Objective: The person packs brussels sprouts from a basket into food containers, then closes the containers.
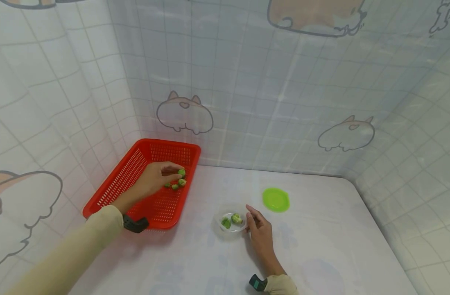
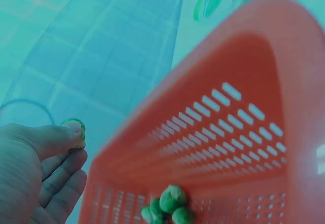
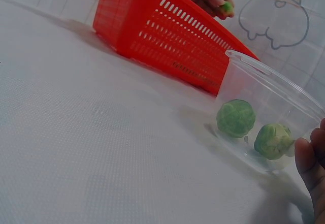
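Observation:
In the head view my left hand [image 1: 156, 177] is over the red basket, pinching a Brussels sprout [image 1: 181, 172] between thumb and fingers. The left wrist view shows this sprout [image 2: 76, 132] partly covered by the thumb. More Brussels sprouts [image 2: 173, 198] lie on the floor of the basket [image 2: 203, 51]. My right hand [image 1: 261, 229] rests against the right side of a clear round plastic container [image 3: 271, 84], its fingers loosely bent. Inside sit two sprouts, one smooth and green [image 3: 236, 118], the other paler at one side [image 3: 273, 141].
A bright green lid [image 1: 276, 200] lies on the white-covered table [image 1: 320, 229], behind and right of the container. Patterned curtains [image 1: 261, 102] stand along the back and both sides. The red basket [image 1: 196, 153] occupies the left end, close to the curtain.

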Available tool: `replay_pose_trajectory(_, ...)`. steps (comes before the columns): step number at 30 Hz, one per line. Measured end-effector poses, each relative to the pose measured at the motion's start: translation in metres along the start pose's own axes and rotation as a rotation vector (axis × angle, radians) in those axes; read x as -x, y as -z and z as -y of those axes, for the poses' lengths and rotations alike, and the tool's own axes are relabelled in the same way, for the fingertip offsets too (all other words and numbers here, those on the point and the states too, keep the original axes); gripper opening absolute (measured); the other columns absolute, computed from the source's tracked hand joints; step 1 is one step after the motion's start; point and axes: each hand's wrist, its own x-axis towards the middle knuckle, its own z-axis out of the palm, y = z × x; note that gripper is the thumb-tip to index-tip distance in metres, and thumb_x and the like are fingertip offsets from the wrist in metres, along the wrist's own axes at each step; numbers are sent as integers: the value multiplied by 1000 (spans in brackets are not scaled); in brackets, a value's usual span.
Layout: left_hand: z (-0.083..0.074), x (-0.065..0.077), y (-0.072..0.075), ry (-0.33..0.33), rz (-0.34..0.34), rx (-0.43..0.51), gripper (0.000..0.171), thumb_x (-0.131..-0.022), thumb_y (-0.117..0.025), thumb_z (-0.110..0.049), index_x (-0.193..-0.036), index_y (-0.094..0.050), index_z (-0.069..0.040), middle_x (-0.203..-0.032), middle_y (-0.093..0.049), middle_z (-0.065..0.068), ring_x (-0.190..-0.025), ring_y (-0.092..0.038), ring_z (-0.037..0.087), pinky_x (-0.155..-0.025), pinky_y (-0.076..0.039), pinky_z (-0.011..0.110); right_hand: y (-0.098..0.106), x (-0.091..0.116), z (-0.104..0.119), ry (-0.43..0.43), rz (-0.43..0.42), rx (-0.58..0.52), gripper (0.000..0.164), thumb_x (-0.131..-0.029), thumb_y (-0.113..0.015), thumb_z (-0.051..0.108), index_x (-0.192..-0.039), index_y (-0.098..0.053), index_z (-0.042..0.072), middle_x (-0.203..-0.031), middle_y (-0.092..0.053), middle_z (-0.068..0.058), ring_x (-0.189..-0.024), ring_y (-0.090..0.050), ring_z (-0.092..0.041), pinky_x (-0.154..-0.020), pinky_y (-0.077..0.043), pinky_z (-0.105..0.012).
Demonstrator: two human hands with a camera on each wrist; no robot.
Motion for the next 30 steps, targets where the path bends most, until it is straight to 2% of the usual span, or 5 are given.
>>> replay_pose_trajectory(7, -11, 3, -14, -29, 63, 87, 28, -92, -76, -25, -120, -72, -26, -111, -73, -1, -95, -69, 19, -77, -60, 33, 0, 0, 0, 5, 0, -13, 32, -104, -57, 12, -134, -63, 4, -85, -62, -23, -70, -60, -41, -60, -55, -33)
replay_pose_trajectory(14, -23, 7, -29, -67, 76, 52, 27, -93, -75, -27, -120, -73, -25, -109, -73, -10, -105, -68, 13, -90, -58, 35, -1, 1, -1, 10, -1, -13, 33, -104, -57, 12, -134, -62, 2, -86, -63, -24, -69, -60, -39, -60, -55, -32)
replay_pose_trajectory(19, -28, 9, -39, -72, 101, 60, 25, -92, -75, -29, -117, -73, -27, -107, -73, -9, -104, -69, 15, -89, -59, 36, 0, 0, -3, 19, 0, -12, 34, -104, -57, 13, -135, -61, 2, -85, -63, -22, -68, -61, -38, -60, -55, -33)
replay_pose_trajectory(26, -32, 11, -53, -77, 140, 101, 25, -90, -78, -28, -115, -74, -24, -107, -74, -9, -105, -69, 15, -92, -57, 36, 1, 0, -4, 29, 10, -39, 34, -103, -58, 10, -135, -61, -1, -87, -62, -29, -66, -61, -33, -60, -56, -31)
replay_pose_trajectory(30, -36, 12, -62, -86, 157, 124, 24, -91, -77, -27, -114, -75, -23, -108, -73, -9, -107, -68, 15, -93, -57, 36, 0, 1, -4, 22, 0, -34, 33, -103, -58, 11, -134, -62, 0, -85, -62, -28, -65, -61, -31, -60, -55, -29)
